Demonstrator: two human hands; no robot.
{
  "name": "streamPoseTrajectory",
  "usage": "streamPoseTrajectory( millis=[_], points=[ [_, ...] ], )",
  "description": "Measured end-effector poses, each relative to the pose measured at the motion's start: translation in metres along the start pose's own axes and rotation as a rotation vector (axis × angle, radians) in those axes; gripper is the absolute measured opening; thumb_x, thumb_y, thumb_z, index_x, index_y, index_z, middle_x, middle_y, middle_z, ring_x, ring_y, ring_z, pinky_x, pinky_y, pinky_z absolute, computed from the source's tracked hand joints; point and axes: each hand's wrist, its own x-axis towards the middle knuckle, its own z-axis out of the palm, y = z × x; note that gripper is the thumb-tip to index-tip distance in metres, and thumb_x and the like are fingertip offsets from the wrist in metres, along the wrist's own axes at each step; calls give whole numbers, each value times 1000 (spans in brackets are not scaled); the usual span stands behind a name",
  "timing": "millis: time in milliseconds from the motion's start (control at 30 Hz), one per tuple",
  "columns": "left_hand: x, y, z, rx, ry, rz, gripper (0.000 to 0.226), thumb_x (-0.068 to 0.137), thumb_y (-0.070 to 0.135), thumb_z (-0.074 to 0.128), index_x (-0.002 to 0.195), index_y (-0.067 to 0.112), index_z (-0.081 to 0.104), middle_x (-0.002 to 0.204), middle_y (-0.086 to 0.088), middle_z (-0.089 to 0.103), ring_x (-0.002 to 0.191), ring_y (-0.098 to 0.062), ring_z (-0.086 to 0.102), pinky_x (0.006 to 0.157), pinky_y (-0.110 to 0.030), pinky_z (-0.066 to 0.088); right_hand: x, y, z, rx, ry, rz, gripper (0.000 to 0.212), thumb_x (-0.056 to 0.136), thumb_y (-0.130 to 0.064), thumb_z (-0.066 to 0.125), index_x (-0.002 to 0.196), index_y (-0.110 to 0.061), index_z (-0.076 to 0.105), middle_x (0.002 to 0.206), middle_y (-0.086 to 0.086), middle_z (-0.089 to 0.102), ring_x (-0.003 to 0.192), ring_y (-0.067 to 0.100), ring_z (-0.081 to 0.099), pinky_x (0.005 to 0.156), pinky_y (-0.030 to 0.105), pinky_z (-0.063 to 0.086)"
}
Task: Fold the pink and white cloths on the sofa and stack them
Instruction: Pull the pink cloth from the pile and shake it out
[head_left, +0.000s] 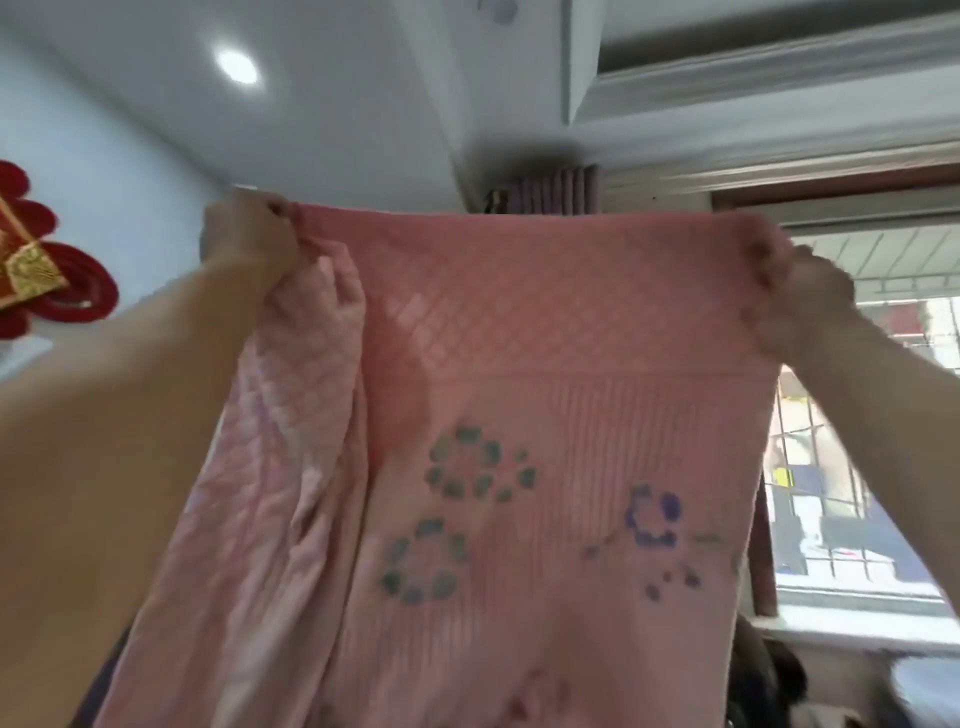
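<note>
I hold the pink cloth (545, 338) high up in front of the camera, stretched between both hands and hanging down past the frame's bottom. It has a diamond weave near the top and green and purple flower prints lower down. My left hand (249, 244) pinches its top left corner, where extra fabric bunches and hangs in folds. My right hand (800, 301) grips the top right corner. The white cloth and the sofa are hidden from view.
The camera points up at a white ceiling with a round light (236, 65). A red knot ornament (41, 260) hangs on the left wall. A barred window (857, 467) is at the right, and a dark shape (774, 680) lies at the lower right.
</note>
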Motion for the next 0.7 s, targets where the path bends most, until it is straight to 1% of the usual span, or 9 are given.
streamPoseTrajectory(
  millis=[67,133,233,267,333,400,500,600,700],
  points=[
    [-3,-4,-17,26,-32,101,30,94,12,57,120,16,72,126,-13,68,119,-30,62,106,-33,45,-9,7,-15,-82,7,-37,68,75,-34,57,140,-20,46,121,20,59,113,40,60,95,37,46],
    [-29,-21,-32,109,-138,190,27,94,14,59,117,14,74,121,-14,71,115,-29,64,102,-33,46,-32,27,-30,103,-125,1,56,84,-32,58,137,-22,46,119,13,63,110,34,63,97,40,48],
    [-91,-62,-57,213,-305,211,22,96,23,63,110,10,75,106,-15,74,95,-30,66,84,-32,47,-90,69,-37,732,-255,291,18,105,-15,36,122,-17,42,85,-33,68,83,-18,62,87,7,49],
    [-120,-80,-66,222,-358,195,22,97,25,63,105,9,76,98,-15,75,89,-30,66,78,-30,46,-117,88,-41,833,-239,351,16,108,-12,32,116,-17,44,79,-32,67,74,-20,61,83,5,50],
    [-186,-116,-83,208,-478,152,21,97,25,65,92,8,76,74,-8,74,80,-29,68,69,-26,45,-182,123,-46,953,-107,578,25,105,-17,31,99,-23,55,86,-14,68,74,-1,69,91,22,55],
    [-259,-149,-99,229,-672,54,18,96,23,65,85,11,73,55,3,69,68,-14,70,54,-15,41,-244,170,-55,1036,19,808,33,100,-14,29,84,-21,57,81,-4,65,75,13,67,85,24,53],
    [-379,-201,-119,270,-996,-109,14,95,18,67,83,16,74,49,22,62,43,10,56,46,-6,38,-349,251,-70,916,163,1016,35,100,-17,33,87,-14,65,92,3,70,88,19,70,80,23,56],
    [-505,-258,-138,333,-1253,-198,25,94,28,68,70,27,73,56,23,62,49,10,52,59,-22,45,-443,341,-100,604,225,1107,23,96,-16,44,81,-13,62,91,6,65,110,34,66,80,23,55],
    [-616,-304,-154,410,-1481,-310,25,97,27,65,81,10,73,70,7,65,62,-1,51,75,-36,50,-523,405,-141,116,-63,1220,25,99,-8,44,77,-18,53,78,3,52,77,21,60,64,21,53]
  ],
)
